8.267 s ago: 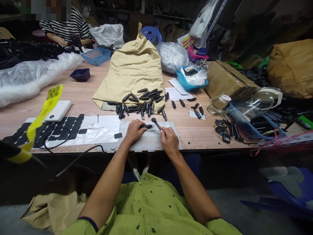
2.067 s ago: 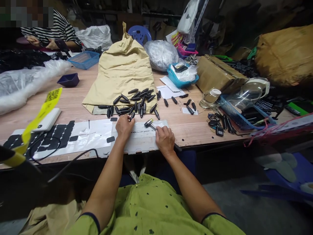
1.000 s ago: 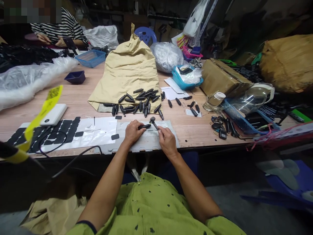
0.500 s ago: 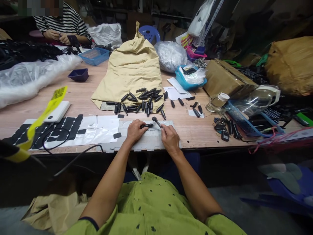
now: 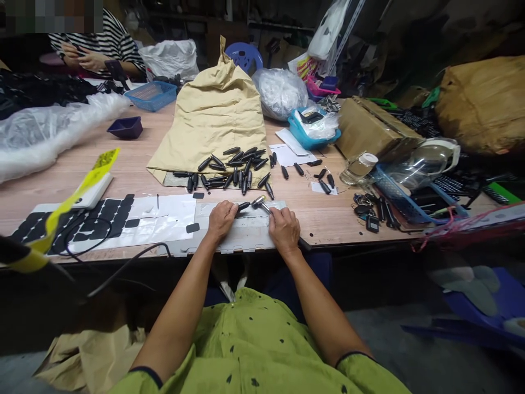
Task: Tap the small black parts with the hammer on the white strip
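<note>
Left hand (image 5: 222, 220): fingers grip black piece (image 5: 244, 206), mid-frame.
Right hand (image 5: 284, 229): fingers wrap hammer (image 5: 258, 202).
Hammer: head newly turned sideways; work on black piece seems unfinished.

A black piece (image 5: 243, 206) is held by the left hand (image 5: 223, 221) over the board (image 5: 241, 235), its tip pointed rightward. A hammer (image 5: 258, 202) is gripped by the right hand (image 5: 284, 229), its head held just beside that tip, above the board. Beyond the board, similar pieces (image 5: 235, 177) are heaped at the near edge of a beige cloth (image 5: 221, 109). Left of the board, a white sheet (image 5: 172, 210) is laid, partly covered by dark patches (image 5: 109, 213). Well right of the board, a basket (image 5: 384, 184) is placed.
</note>
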Tool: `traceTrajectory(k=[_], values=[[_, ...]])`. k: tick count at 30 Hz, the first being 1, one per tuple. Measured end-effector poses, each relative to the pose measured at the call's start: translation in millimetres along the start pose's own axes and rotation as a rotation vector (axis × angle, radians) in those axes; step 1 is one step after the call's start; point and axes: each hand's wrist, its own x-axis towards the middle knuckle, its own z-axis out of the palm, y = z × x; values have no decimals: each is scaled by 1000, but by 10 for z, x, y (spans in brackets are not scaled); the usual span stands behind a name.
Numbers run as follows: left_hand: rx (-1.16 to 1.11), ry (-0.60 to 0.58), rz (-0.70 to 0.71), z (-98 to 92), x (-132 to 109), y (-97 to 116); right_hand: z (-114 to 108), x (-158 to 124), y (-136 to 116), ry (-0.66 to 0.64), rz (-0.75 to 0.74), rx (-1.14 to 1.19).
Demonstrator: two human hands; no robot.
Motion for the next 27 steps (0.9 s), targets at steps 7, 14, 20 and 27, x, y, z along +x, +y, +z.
traceTrajectory(k=[7,14,20,27], values=[[-517,-188,-42,-313,-432,209,-5,13,-12,-6,2,13],[-743,-729,-324,-280,-1386,101,12,-6,-15,-1,18,60],[-143,-420,-390,136,-1520,-230,20,-9,-9,-1,11,78],[-346,-734,-197,-227,-1165,252,13,-15,-27,6,14,56]])
